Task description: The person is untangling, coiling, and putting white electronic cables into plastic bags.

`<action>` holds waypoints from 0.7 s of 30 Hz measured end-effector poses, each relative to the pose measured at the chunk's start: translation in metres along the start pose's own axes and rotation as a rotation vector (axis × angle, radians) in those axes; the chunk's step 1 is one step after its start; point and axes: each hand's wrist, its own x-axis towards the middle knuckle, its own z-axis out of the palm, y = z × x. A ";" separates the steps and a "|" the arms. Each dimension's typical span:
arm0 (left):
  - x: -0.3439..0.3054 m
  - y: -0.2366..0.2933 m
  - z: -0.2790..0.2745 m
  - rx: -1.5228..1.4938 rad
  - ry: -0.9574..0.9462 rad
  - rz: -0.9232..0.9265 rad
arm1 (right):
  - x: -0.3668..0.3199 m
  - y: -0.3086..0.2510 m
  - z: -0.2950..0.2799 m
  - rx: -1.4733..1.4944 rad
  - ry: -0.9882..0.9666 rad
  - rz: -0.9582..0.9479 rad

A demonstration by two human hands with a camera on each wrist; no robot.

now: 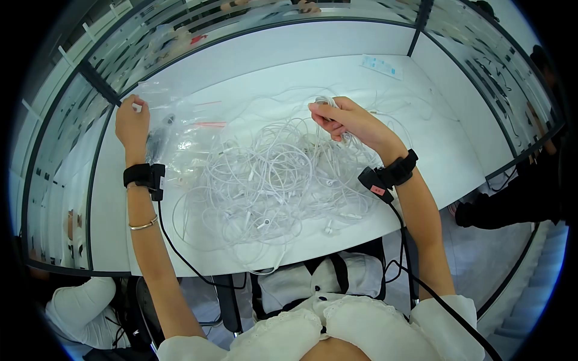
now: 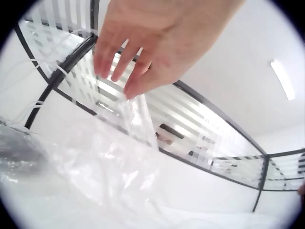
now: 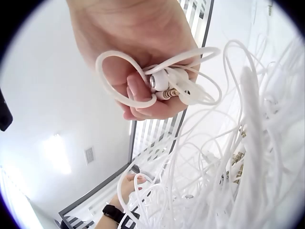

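Observation:
My right hand (image 1: pixel 355 120) grips a coiled white earphone cable (image 3: pixel 116 53); in the right wrist view the fingers curl round it, with a metal plug (image 3: pixel 170 94) and white earpieces showing. The left hand (image 2: pixel 157 43) pinches the edge of a clear plastic bag (image 2: pixel 138 117) between thumb and fingertips, at the table's left side. A large tangle of white cables (image 1: pixel 265 174) lies on the table between the hands, with more clear plastic by its left side.
Low white panels with glass above enclose the white table (image 1: pixel 445 174). A blue-and-white packet (image 1: pixel 382 66) lies at the back right. Other people are partly visible at both sides, and a black-and-white bag (image 1: pixel 355 274) is below the front edge.

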 end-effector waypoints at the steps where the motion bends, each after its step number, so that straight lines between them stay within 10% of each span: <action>1: 0.004 -0.004 0.003 -0.216 -0.126 -0.049 | 0.000 -0.001 0.000 0.000 -0.005 -0.004; 4: 0.008 0.000 -0.006 -0.911 -0.406 -0.305 | 0.004 0.004 -0.001 0.056 -0.070 -0.042; 11: 0.013 0.029 -0.030 -1.216 -0.062 -0.126 | 0.006 0.005 0.003 0.145 0.001 -0.188; 21: -0.046 0.125 -0.106 -1.435 -1.005 0.078 | -0.010 -0.011 -0.004 0.304 -0.141 -0.166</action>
